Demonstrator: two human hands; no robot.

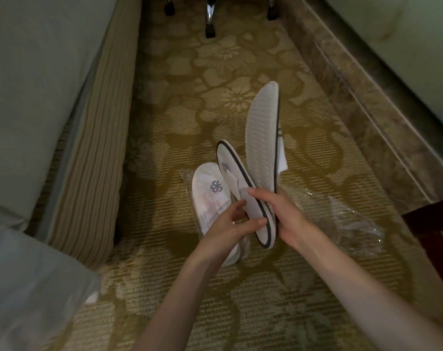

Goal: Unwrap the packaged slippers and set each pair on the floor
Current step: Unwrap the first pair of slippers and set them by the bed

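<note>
observed: both hands raised over the patterned carpet (pixel 190 97), holding one unwrapped pair of white slippers. left hand (pixel 230 224) pinches the lower end of the trimmed slipper (pixel 240 183) between thumb and fingers; this slipper has a dark edge and shows its upper side with a grey logo. right hand (pixel 281 211) is curled round the base of the sole-up slipper (pixel 262 133), which stands nearly upright with its ribbed sole toward the camera; its forefinger lies across the trimmed slipper. the two slippers overlap at the hands and fan apart above. a wrapped pair (pixel 207 193) lies flat on the carpet just left of the hands, still in clear film. an empty wrapper (pixel 352 224) lies crumpled on the carpet to the right. striped bed skirt (pixel 94 148) along the left; chair legs (pixel 210 16) at the top
</note>
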